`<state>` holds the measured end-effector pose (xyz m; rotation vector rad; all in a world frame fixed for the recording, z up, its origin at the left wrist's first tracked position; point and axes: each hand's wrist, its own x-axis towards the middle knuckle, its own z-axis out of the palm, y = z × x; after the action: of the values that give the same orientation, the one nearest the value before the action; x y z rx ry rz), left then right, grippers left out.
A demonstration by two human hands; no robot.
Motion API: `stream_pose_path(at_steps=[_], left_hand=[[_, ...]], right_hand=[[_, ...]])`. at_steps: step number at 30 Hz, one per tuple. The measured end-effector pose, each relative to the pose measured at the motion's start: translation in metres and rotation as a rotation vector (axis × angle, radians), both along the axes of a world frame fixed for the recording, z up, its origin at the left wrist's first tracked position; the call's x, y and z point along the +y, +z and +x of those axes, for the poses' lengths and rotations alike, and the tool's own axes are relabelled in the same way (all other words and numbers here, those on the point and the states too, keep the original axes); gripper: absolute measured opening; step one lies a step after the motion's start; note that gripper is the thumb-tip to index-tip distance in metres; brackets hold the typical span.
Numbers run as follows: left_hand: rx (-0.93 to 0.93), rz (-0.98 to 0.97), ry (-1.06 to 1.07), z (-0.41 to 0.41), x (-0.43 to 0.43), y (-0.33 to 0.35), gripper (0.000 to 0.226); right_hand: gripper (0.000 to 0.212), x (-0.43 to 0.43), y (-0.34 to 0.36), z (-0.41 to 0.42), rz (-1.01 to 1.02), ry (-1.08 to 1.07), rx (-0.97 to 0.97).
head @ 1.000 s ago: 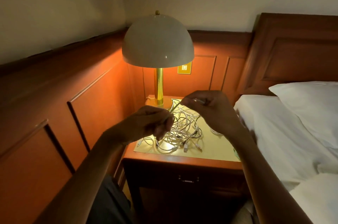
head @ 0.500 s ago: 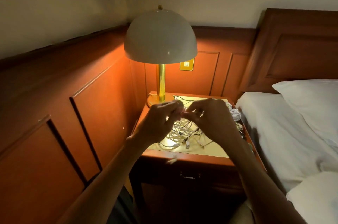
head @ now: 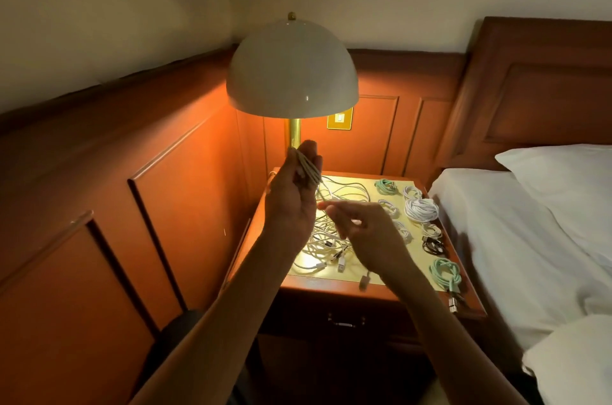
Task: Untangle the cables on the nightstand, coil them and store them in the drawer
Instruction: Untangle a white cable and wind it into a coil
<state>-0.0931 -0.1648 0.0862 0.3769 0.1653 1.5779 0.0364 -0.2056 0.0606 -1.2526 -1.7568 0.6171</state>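
Bed: a bed with white sheets (head: 513, 239) fills the right side of the room, its white pillow (head: 563, 179) lying against a dark wooden headboard (head: 546, 83).
Wall: reddish wooden panelling (head: 132, 206) runs along the left and behind.
Lamp: a table lamp with a cream dome shade and brass stem (head: 291, 73) stands lit at the back left corner of the counter.
Counter: a reddish-brown wooden bedside counter with a yellow top (head: 331, 288) sits between the panelling and the bed.
Drawer: a wooden drawer with a small metal handle (head: 346, 322) under the top is closed.
Left hand: the left hand (head: 293, 196) is raised in front of the lamp stem. Its grip holds a bunch of pale cable loops (head: 308, 169) between thumb and fingers.
Right hand: the right hand (head: 364, 229) is lower, over the middle of the counter, fingers loosely curled and blurred. I cannot tell whether its grip has a strand.
Tangle: a loose heap of white cables (head: 326, 239) lies on the left half of the top, beneath both hands.
Coils: on the right half, apart from each other, lie a large white coil (head: 421, 210), a mint-green coil at the back (head: 385, 186), a mint-green coil near the front (head: 445, 272), a black coil (head: 432, 245) and smaller white ones.
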Motion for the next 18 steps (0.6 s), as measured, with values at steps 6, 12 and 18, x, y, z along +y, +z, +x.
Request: stream_pose_path(at_steps=[6, 12, 18], left_hand=[[1.452, 0.617, 0.844, -0.008, 0.018, -0.047, 0.024], [1.684, 0.855, 0.532, -0.017, 0.009, -0.054, 0.028], [1.454, 0.651, 0.088, -0.019, 0.001, -0.049, 0.040]], right_hand=[[0.016, -0.009, 0.009, 0.011, 0.180, -0.111, -0.385], [0.021, 0.001, 0.025, 0.030, 0.189, -0.093, -0.421], [0.033, 0.008, 0.033, 0.036, 0.149, 0.110, -0.264]])
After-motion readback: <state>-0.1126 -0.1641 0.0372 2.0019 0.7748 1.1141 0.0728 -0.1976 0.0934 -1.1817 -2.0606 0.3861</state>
